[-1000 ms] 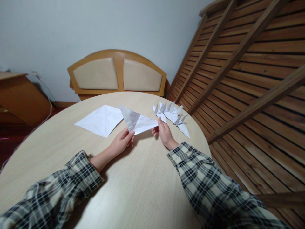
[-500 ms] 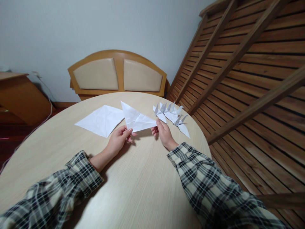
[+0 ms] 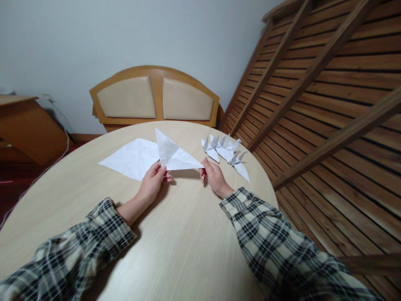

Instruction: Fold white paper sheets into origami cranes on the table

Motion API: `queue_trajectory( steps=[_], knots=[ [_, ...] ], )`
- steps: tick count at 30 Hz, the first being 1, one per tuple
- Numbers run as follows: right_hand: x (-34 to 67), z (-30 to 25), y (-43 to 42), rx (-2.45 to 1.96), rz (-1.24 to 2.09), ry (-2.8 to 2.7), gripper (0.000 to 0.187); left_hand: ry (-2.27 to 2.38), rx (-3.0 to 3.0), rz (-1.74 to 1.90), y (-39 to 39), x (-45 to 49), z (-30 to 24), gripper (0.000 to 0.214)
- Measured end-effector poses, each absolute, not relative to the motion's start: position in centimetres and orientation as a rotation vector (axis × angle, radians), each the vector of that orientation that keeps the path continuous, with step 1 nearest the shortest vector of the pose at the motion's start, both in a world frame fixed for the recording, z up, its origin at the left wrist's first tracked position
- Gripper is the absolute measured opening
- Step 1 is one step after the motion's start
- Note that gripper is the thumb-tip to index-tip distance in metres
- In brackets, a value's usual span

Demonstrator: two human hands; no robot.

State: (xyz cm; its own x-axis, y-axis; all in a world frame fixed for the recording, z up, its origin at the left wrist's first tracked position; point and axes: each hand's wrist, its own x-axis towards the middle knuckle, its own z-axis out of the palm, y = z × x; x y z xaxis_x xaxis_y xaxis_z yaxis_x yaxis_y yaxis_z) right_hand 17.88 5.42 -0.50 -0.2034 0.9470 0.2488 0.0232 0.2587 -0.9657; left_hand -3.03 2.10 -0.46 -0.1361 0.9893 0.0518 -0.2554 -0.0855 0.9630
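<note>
A white folded paper triangle [image 3: 172, 154] is held up just above the round wooden table [image 3: 175, 234]. My left hand [image 3: 153, 184] pinches its lower left corner. My right hand [image 3: 213, 176] pinches its right tip. The triangle's top point leans away from me. Both arms wear plaid sleeves and rest on the table.
A flat creased white sheet [image 3: 131, 158] lies left of the triangle. Several folded paper cranes [image 3: 226, 151] sit in a cluster to the right of my right hand. A padded wooden chair back [image 3: 153, 98] stands behind the table, and a slatted wooden frame [image 3: 313, 83] leans at the right.
The folded triangle has been drawn a little toward the left and tipped more upright. Both hands shifted slightly left and closer together, keeping their pinch on it.
</note>
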Motion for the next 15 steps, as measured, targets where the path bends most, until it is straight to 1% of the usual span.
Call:
queue_trajectory(
  steps=[5,11,15],
  knots=[
    [17.94,-0.18,5.56,-0.892,1.194,-1.484,0.064,0.997,0.983,1.403,2.13,-3.36,-0.62,0.008],
    [17.99,-0.07,5.49,-0.867,1.279,-1.498,0.058,0.999,1.150,1.236,2.14,-3.24,-0.57,0.010],
    [18.01,0.07,5.14,-0.856,1.265,-1.562,0.053,1.067,1.360,1.170,2.06,-3.05,-0.35,0.014]
  ],
)
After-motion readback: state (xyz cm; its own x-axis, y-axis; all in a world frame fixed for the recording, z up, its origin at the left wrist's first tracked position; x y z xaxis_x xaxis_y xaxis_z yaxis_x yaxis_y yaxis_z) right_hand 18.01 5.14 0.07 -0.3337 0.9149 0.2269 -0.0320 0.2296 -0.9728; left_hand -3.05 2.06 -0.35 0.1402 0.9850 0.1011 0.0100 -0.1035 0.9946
